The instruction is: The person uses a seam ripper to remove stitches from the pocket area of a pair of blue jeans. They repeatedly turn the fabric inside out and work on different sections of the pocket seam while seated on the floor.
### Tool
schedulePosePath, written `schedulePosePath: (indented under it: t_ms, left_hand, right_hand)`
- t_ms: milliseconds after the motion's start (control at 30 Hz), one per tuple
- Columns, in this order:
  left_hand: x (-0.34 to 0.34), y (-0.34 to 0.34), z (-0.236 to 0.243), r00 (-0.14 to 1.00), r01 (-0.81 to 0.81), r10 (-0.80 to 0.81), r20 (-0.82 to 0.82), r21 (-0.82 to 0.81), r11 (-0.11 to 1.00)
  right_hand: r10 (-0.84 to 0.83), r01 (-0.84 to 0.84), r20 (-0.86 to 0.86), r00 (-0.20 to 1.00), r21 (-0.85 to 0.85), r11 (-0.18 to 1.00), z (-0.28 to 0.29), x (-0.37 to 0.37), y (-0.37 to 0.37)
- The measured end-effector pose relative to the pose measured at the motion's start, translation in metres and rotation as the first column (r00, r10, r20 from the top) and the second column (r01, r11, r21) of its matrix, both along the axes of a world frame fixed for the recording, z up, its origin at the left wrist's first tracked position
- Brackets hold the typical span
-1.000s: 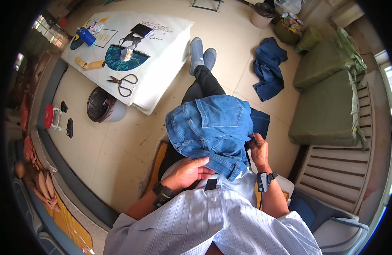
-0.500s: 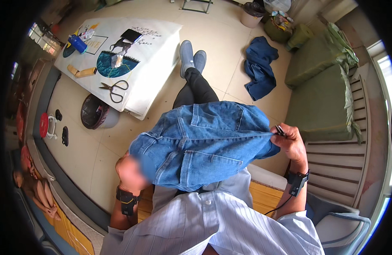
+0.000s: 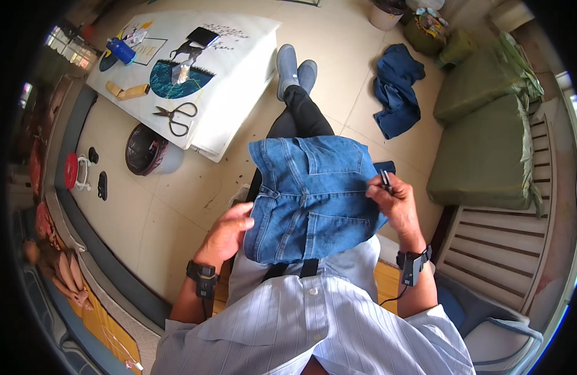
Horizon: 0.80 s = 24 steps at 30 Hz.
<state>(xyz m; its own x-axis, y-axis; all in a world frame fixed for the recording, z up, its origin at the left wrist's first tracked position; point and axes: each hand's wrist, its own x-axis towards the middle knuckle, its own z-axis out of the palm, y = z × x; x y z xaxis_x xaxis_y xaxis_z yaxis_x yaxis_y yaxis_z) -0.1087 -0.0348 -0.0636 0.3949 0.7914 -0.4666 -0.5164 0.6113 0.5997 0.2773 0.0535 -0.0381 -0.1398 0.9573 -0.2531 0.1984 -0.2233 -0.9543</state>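
Note:
Blue denim jeans [image 3: 301,200] lie across my lap, back pockets facing up and the waistband toward the left. My left hand [image 3: 226,234] is at the waistband edge, fingers stretched toward it and apart, the tips touching or nearly touching the cloth. My right hand [image 3: 393,201] is closed around what look like small dark thread snips [image 3: 386,180], their two metal prongs sticking up past the fingers. Its thumb and fingertips are at the centre seam on the right side of the jeans. Whether they also pinch the cloth is hard to tell.
Ahead on the left, a white-covered table [image 3: 244,81] bears large scissors [image 3: 176,117] and a blue bottle [image 3: 121,50]. A bin [image 3: 147,150] stands below it. More dark denim [image 3: 398,90] lies on the floor. Green cushions [image 3: 482,150] and a slatted bench [image 3: 501,244] are at the right.
The jeans' waistband has come down flatter onto my lap and shifted right. My left hand has loosened from its bunched corner. My right hand has moved left and slightly inward along the jeans.

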Motion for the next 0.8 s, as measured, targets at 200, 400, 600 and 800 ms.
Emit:
schedulePosePath:
  t_ms: [200,400,600,800]
  left_hand:
    - [0.014,0.035,-0.030,0.901,-0.272,0.255,-0.352,0.003,0.962]
    - [0.046,0.041,-0.028,0.698,0.006,0.305,-0.648,0.431,0.902]
    - [0.077,0.039,-0.015,0.541,0.350,0.121,-0.832,0.354,0.867]
    - [0.084,0.040,-0.033,0.597,0.326,0.070,-0.799,0.322,0.889]
  right_hand:
    - [-0.066,-0.061,-0.438,0.897,-0.270,0.961,-0.008,-0.037,-0.020]
    - [0.028,-0.106,-0.264,0.964,-0.290,0.951,-0.010,-0.038,-0.040]
    - [0.125,-0.186,-0.218,0.968,-0.287,0.940,-0.007,-0.038,-0.049]
    - [0.215,-0.270,-0.186,0.959,-0.358,0.894,0.002,-0.044,-0.049]
